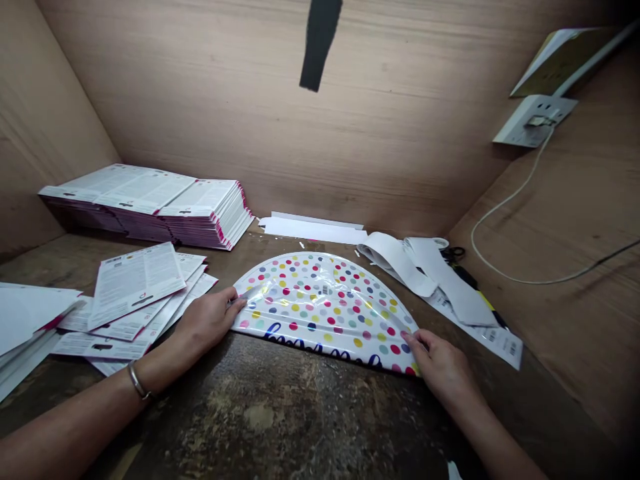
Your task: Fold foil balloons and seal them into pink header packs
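Observation:
A shiny white foil balloon with multicoloured dots lies folded into a half circle on the worn table. Blue script lettering runs along its straight near edge, partly cut off by the fold. A small barcode label shows near its middle. At the left corner, my left hand pinches the edge between thumb and fingers. My right hand grips the opposite corner in the same way, thumb on top. Both hands rest low, close to the tabletop.
Stacked printed card packets stand at the back left, with loose packets in front. White sheets lie at far left. Label strips curl at right near black scissors. A cable hangs from a wall socket.

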`<state>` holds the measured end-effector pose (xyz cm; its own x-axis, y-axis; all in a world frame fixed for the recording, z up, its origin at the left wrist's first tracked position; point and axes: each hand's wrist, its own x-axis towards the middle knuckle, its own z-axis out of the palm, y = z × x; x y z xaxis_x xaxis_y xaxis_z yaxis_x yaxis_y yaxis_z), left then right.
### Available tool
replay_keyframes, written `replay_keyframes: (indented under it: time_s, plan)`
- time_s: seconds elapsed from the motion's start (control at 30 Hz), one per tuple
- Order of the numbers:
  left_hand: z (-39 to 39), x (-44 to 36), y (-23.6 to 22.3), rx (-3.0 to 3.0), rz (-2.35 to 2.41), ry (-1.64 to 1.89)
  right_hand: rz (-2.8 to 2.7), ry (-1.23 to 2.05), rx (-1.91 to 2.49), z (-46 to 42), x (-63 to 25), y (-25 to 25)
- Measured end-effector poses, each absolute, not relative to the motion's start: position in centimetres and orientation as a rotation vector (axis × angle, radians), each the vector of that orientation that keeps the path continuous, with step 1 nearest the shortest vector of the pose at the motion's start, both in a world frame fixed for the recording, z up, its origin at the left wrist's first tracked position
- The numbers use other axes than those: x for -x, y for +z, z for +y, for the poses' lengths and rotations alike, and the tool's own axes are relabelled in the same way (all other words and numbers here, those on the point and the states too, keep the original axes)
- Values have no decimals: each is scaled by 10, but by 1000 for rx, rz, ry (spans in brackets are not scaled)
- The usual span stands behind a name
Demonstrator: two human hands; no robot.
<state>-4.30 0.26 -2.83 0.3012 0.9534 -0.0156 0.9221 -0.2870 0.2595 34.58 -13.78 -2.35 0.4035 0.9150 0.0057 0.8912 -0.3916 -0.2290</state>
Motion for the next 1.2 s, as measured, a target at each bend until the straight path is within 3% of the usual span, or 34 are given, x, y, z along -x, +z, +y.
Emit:
replay_keyframes:
  time_s: [0.27, 0.37, 0.47, 0.53, 0.6, 0.7, 0.83, 0.93, 1.03, 1.1, 1.2]
  plan:
    - [14, 39, -18, -2252, 1914, -4, -1637, -11, 2666, -129, -339, -31]
    - [1, 24, -15, -2443, 1957, 84, -1672, -45, 2688, -128, -338, -31]
    - [-31, -9, -18, -2859, 1441, 270, -1713, -84, 2700, -127, -340, -29]
    - [-54, -32, -24, -2900, 918, 213, -1743, -118, 2700, -129, -336, -24]
    - [-71, -47, -30, -2818, 704, 119, -1781, -175, 2681, -133, -323, -19]
    - [-81, -52, -39, -2763, 704, 70, -2047, -227, 2441, -147, -287, -18]
    - [-76, -44, -44, -2780, 695, 108, -2488, 94, 1913, -172, -268, -34]
    - [-74, -42, -44, -2780, 689, 93, -2227, 146, 2221, -193, -308, -46]
    - [-75, -46, -43, -2774, 692, 74, -1862, -151, 2467, -204, -345, -45]
    - [-76, -49, -41, -2770, 689, 81, -1958, -257, 2312, -201, -344, -40]
    - [-75, -43, -40, -2771, 673, 91, -2314, -42, 1975, -189, -317, -38]
